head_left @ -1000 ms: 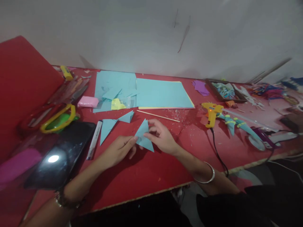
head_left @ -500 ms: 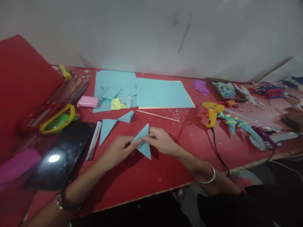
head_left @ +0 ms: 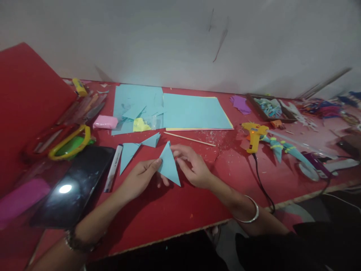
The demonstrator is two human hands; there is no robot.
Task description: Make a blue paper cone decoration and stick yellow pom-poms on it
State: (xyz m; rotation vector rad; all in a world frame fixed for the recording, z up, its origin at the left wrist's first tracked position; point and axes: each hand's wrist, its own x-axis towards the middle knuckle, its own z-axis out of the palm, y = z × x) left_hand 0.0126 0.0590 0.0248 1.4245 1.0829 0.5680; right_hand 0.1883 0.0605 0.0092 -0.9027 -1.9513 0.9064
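Head view: the left hand (head_left: 145,175) is clamping the folded blue paper (head_left: 169,167) over the red table (head_left: 158,218), thumb in front, fingers behind. The right hand (head_left: 194,167) is hovering by its right edge, thumb and forefinger parted; I cannot tell whether they are touching it. Beyond, a thin stick (head_left: 190,139) is lying before stacked sheets (head_left: 194,111).

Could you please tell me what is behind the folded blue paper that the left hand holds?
Fingertips of the left hand show below the lower edge of the folded blue paper, with the red tabletop around them. Whatever lies directly behind the paper is covered.
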